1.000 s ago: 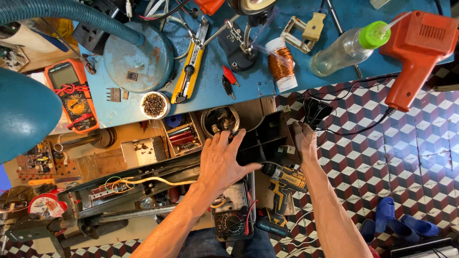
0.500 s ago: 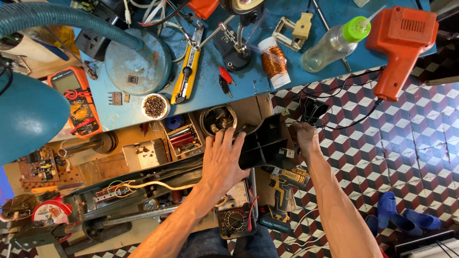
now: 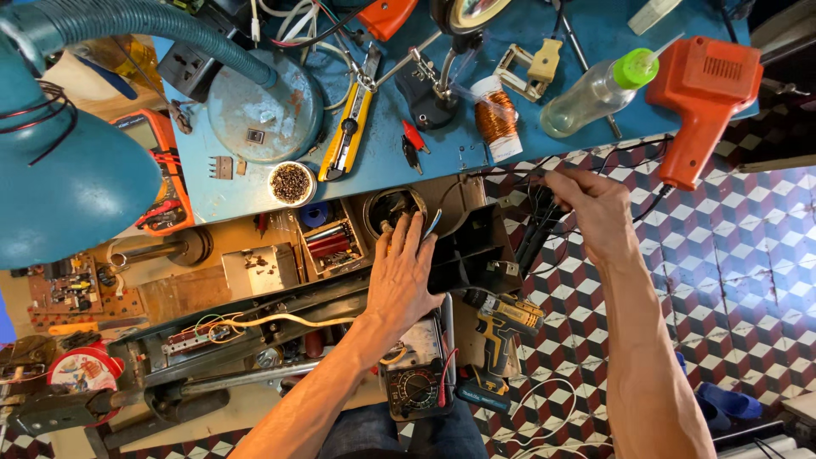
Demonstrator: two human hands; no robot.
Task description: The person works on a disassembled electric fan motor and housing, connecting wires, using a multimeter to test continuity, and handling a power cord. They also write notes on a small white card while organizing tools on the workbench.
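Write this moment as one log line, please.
left hand: flat on black box | right hand: pinching thin black wires | yellow drill: lying below box

At mid-frame the left hand (image 3: 408, 276) lies flat, fingers spread, against a black box (image 3: 472, 255) in the open drawer. Right of centre, the right hand (image 3: 595, 212) pinches thin black wires (image 3: 535, 234) beneath the blue workbench (image 3: 595, 51) edge.

Far left on the table, an orange multimeter (image 3: 160, 170) shows a small grey screen at its upper end. Bottom centre, a dark analog meter (image 3: 414, 389) shows a round dial face. Lower left, a round red-and-white tin (image 3: 83, 371) carries a printed label. The copper wire spool (image 3: 495, 118), upper centre, has a white label band.
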